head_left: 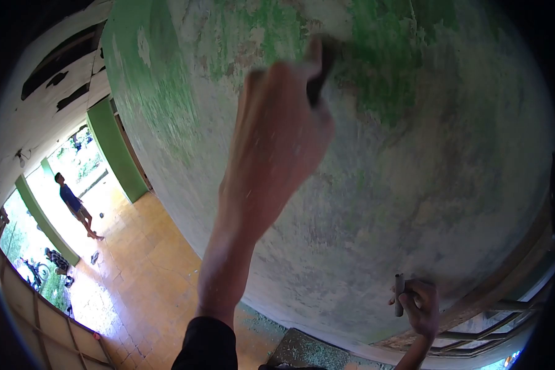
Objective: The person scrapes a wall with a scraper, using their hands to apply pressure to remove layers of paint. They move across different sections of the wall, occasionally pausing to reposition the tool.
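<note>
My left hand (280, 117) reaches up in front of a wall (364, 203) with worn, peeling green paint. Its back faces me and the fingers are curled, with one finger stretched along a dark flat scraper-like tool (318, 86). Most of that tool is hidden behind the hand, and its upper part overlaps the green patch on the wall. At the lower right, my right hand (422, 305) is closed beside the wall, above a window frame. Between its fingers a short grey tube (399, 296) stands nearly upright.
Paint flakes lie on a dark mat (305, 351) at the wall's foot. An orange tiled floor (148, 271) stretches left to green pillars (118, 151). One person (74, 203) stands near the opening; another person (57, 260) is low by the doorway. A barred window (481, 327) is lower right.
</note>
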Motion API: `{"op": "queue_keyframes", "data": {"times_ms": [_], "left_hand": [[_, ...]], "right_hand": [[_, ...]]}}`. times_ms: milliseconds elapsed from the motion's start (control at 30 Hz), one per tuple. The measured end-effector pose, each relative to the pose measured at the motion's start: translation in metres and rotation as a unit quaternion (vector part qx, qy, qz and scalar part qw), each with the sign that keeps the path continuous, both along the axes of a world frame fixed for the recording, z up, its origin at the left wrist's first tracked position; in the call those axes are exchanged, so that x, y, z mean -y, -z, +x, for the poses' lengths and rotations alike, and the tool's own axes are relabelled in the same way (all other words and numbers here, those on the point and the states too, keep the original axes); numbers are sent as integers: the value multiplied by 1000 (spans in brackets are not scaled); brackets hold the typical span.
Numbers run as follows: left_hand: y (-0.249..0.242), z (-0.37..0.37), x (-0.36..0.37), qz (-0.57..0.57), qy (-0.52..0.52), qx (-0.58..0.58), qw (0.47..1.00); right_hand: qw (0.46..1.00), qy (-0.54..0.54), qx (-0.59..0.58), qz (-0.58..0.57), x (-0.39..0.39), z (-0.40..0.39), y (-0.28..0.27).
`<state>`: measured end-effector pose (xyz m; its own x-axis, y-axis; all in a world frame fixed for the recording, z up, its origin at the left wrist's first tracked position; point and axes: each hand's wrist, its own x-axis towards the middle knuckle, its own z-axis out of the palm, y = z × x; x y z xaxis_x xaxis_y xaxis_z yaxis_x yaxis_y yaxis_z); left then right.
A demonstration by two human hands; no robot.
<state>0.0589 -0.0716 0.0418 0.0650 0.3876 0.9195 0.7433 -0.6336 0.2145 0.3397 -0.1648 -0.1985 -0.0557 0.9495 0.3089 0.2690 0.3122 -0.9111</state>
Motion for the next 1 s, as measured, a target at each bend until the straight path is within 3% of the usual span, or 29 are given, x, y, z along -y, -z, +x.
{"op": "queue_keyframes", "data": {"times_ms": [100,167,233,267,333,367,400,433,500,533,600,633,700,767,800,833,900,933,967,1000], "left_hand": [[-8,-7,-18,72,-25,6,997],[12,-8,-16,45,47,41,997],[83,-10,-14,72,88,51,992],[130,-7,-5,19,130,92,987],[233,-12,26,-116,170,65,976],[281,-12,48,-256,144,97,951],[324,-14,70,-423,165,219,864],[358,-21,90,-517,155,299,787],[393,-49,126,-559,221,468,648],[405,-62,133,-558,221,470,647],[422,-80,141,-510,391,628,439],[420,-72,140,-506,388,633,440],[402,-37,125,-435,336,576,605],[359,-16,116,-477,329,521,627],[319,-7,114,-514,333,572,546],[339,-5,104,-508,366,570,531],[326,-1,96,-474,423,543,549],[320,2,91,-474,426,542,548],[314,4,86,-420,414,547,594],[305,2,80,-361,400,550,638]], "right_hand": [[1000,-7,-14,-7,1,0,4],[1000,-6,-26,-2,-1,2,10],[998,-12,-44,31,-1,2,19],[998,-9,-42,35,-2,4,22],[999,-11,-38,4,3,5,31],[999,-6,-36,6,5,5,35],[999,-4,-7,-38,8,4,41],[996,-2,22,-84,13,3,50],[996,-13,49,-71,13,-14,82],[997,-21,42,-66,13,-31,94],[992,-40,7,-118,14,-73,101],[992,-47,9,-121,13,-93,102],[983,-59,-96,-142,12,-126,105],[989,-59,-90,-104,8,-146,97],[993,-50,-88,-62,3,-154,90],[993,-53,-85,-63,1,-159,80],[998,-10,-64,12,6,-166,48],[996,-42,-64,-35,7,-164,39],[997,-41,-62,-34,8,-165,37],[996,-54,-14,73,7,-168,37]]}}
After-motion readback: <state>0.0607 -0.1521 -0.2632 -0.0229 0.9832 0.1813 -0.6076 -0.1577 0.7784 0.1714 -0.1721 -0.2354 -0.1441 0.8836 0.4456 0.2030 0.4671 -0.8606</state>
